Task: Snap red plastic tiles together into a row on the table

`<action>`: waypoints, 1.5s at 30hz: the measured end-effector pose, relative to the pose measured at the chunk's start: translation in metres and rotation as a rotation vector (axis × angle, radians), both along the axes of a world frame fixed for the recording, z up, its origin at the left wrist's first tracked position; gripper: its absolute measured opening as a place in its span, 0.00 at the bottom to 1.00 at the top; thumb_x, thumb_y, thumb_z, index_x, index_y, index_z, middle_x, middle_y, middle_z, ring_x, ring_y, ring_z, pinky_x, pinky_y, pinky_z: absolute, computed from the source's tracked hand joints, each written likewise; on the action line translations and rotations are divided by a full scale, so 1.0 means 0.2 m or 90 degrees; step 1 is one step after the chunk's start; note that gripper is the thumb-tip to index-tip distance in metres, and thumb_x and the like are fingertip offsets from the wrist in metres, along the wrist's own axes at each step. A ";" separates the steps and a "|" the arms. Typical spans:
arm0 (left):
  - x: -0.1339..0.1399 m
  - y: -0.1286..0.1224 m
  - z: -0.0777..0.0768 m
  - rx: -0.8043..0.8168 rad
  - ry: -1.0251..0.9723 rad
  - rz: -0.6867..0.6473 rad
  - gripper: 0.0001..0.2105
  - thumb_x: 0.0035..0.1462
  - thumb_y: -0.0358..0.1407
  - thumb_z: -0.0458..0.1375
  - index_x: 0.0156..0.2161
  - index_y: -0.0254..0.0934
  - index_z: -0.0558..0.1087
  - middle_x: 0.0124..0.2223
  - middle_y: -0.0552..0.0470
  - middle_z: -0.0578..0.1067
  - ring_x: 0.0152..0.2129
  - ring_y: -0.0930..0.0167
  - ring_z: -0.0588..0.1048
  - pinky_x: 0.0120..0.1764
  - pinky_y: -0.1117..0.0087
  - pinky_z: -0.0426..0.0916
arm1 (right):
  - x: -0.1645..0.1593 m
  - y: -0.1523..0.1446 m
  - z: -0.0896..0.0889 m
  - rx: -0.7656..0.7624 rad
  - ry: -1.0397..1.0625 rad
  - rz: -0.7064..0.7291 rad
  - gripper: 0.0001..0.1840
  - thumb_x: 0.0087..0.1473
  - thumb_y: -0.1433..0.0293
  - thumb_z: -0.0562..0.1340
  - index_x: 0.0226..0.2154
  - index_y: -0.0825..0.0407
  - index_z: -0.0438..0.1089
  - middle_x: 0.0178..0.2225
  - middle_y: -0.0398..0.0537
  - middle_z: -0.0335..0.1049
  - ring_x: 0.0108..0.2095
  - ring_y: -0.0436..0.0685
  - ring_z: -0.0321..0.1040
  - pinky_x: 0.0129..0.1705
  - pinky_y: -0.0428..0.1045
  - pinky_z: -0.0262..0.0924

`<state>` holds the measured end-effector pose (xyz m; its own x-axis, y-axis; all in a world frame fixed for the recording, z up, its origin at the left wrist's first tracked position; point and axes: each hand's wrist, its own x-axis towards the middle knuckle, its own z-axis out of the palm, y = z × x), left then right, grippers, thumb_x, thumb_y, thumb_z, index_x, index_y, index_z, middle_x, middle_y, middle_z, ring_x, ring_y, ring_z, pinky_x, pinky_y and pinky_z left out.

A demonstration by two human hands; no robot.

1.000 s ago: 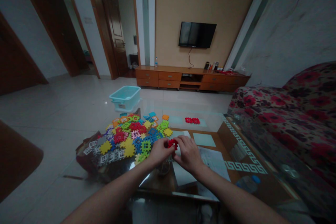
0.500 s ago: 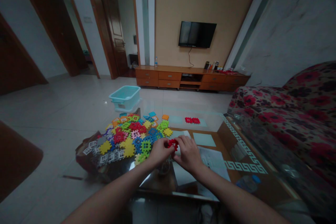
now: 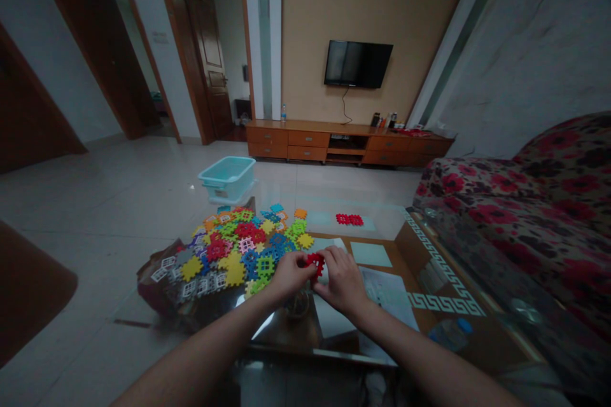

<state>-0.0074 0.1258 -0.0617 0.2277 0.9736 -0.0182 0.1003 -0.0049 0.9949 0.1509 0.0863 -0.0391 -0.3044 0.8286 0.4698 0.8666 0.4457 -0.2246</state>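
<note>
Between my hands, above the glass table, is a red interlocking plastic building piece (image 3: pixel 316 261) with notched edges and an open middle. My left hand (image 3: pixel 291 272) pinches its left side, and my right hand (image 3: pixel 341 276) grips its right side. Fingers cover part of it, so I cannot tell whether it is one piece or several joined. To the left lies a heap of colourful interlocking pieces (image 3: pixel 233 267) in yellow, green, blue, red, white and other colours. Farther back on the table, red pieces (image 3: pixel 349 219) lie flat side by side.
Pale sheets (image 3: pixel 372 254) and papers (image 3: pixel 391 292) show at the glass table (image 3: pixel 405 248). A bottle with a blue cap (image 3: pixel 451 334) is at the right. Beyond the table stands a light-blue plastic bin (image 3: pixel 228 178). A floral sofa (image 3: pixel 515 184) borders the right side.
The red piece has turned slightly between my fingers, and its opening looks different. Both hands stay in nearly the same place; the heap looks unchanged.
</note>
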 end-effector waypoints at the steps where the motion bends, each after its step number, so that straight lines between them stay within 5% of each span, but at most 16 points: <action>1: 0.00 0.00 0.00 -0.013 -0.016 0.001 0.06 0.41 0.34 0.61 0.20 0.36 0.68 0.21 0.55 0.70 0.22 0.72 0.68 0.28 0.72 0.59 | 0.00 0.00 0.00 -0.001 0.006 0.000 0.23 0.46 0.70 0.67 0.47 0.52 0.67 0.45 0.54 0.69 0.45 0.66 0.66 0.46 0.58 0.62; 7: -0.01 0.02 0.00 -0.112 -0.128 0.024 0.12 0.42 0.42 0.65 0.25 0.34 0.73 0.24 0.51 0.73 0.21 0.73 0.68 0.27 0.72 0.60 | 0.00 0.01 -0.02 0.022 0.098 -0.004 0.31 0.47 0.69 0.68 0.54 0.53 0.62 0.49 0.57 0.67 0.49 0.67 0.65 0.50 0.60 0.65; 16: -0.04 0.04 0.03 -0.196 -0.237 0.041 0.15 0.38 0.43 0.70 0.27 0.34 0.74 0.27 0.50 0.74 0.25 0.73 0.71 0.27 0.74 0.60 | 0.05 0.05 -0.06 0.001 0.205 0.008 0.08 0.54 0.69 0.65 0.38 0.49 0.68 0.35 0.47 0.68 0.37 0.59 0.68 0.40 0.53 0.64; 45: -0.01 0.04 0.03 -0.224 -0.237 0.026 0.17 0.35 0.44 0.70 0.25 0.32 0.73 0.27 0.49 0.73 0.26 0.73 0.70 0.25 0.74 0.53 | 0.05 0.05 -0.08 0.064 0.193 0.007 0.04 0.54 0.69 0.66 0.35 0.50 0.71 0.33 0.45 0.71 0.34 0.57 0.68 0.36 0.51 0.61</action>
<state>-0.0097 0.1330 -0.0560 0.2437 0.9311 -0.2716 -0.2677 0.3337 0.9039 0.1614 0.0971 -0.0544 -0.1461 0.7706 0.6203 0.7623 0.4874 -0.4259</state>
